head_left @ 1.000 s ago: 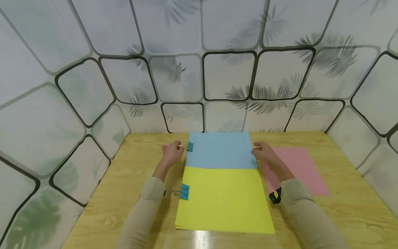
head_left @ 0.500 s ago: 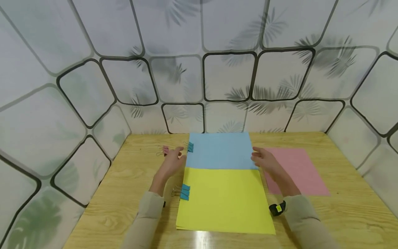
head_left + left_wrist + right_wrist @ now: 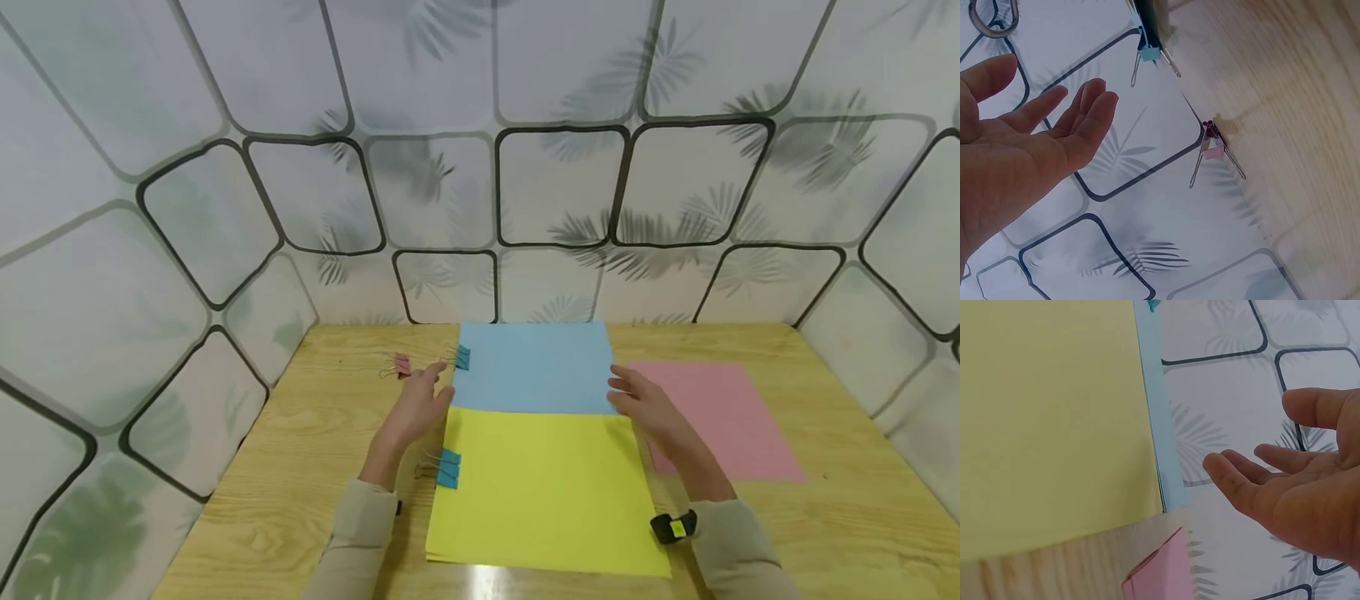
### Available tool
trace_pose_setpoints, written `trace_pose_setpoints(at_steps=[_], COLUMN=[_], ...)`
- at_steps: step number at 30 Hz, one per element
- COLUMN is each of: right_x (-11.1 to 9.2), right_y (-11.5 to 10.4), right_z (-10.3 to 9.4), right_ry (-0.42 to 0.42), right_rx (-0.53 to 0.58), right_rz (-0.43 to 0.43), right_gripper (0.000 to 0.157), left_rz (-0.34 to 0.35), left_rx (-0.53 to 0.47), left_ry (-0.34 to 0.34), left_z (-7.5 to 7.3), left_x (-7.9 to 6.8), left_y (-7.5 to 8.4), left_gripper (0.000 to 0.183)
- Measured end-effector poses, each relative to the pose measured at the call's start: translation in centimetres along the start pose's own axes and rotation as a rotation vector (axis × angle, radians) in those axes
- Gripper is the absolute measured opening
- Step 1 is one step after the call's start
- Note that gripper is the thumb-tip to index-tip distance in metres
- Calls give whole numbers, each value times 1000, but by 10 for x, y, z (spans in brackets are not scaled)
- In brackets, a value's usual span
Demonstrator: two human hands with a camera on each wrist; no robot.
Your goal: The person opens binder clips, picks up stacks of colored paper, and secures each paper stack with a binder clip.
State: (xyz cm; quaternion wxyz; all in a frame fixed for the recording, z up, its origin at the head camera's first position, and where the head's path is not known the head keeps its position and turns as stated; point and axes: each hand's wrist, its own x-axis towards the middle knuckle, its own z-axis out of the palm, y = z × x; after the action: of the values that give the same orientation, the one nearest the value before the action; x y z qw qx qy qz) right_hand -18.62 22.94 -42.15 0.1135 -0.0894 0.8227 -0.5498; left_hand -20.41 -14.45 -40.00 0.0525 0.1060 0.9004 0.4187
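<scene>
A blue sheet (image 3: 536, 367) lies at the back, with a yellow sheet (image 3: 551, 492) in front of it. Teal binder clips grip their left edges: one clip (image 3: 462, 358) on the blue, another clip (image 3: 448, 469) on the yellow. My left hand (image 3: 412, 412) is held with loose fingers just left of the sheets; nothing is in it. In the left wrist view its palm (image 3: 1022, 144) shows bare beside the clips. Over the right edge of the sheets, my right hand (image 3: 663, 412) holds nothing, its fingers (image 3: 1235, 481) relaxed and apart.
Left of the blue sheet, a pink binder clip (image 3: 402, 365) sits on the wooden table (image 3: 300, 467). Pink paper (image 3: 723, 421) lies to the right, partly behind the right forearm. A patterned wall (image 3: 555, 192) rises at the table's back edge.
Both hands have drawn back toward the person, and their fingers have loosened. The pink clip, partly covered by the left hand before, now shows fully. The sheets and clips stay in place.
</scene>
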Motion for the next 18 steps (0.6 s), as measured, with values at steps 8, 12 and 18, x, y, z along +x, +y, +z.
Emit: trace_pose_setpoints(at_steps=[8, 12, 18], right_x=[-4, -4, -5], right_y=[9, 14, 16], right_z=[-4, -7, -10], right_ry=[4, 14, 1], right_rx=[-8, 8, 55], right_rz=[21, 18, 18], right_gripper=[65, 64, 66], left_rz=[-20, -28, -27], left_rx=[-20, -39, -54], left_ry=[0, -4, -16], left_z=[0, -1, 0], left_x=[-1, -2, -1], left_y=[-2, -5, -7], left_gripper=[52, 52, 52])
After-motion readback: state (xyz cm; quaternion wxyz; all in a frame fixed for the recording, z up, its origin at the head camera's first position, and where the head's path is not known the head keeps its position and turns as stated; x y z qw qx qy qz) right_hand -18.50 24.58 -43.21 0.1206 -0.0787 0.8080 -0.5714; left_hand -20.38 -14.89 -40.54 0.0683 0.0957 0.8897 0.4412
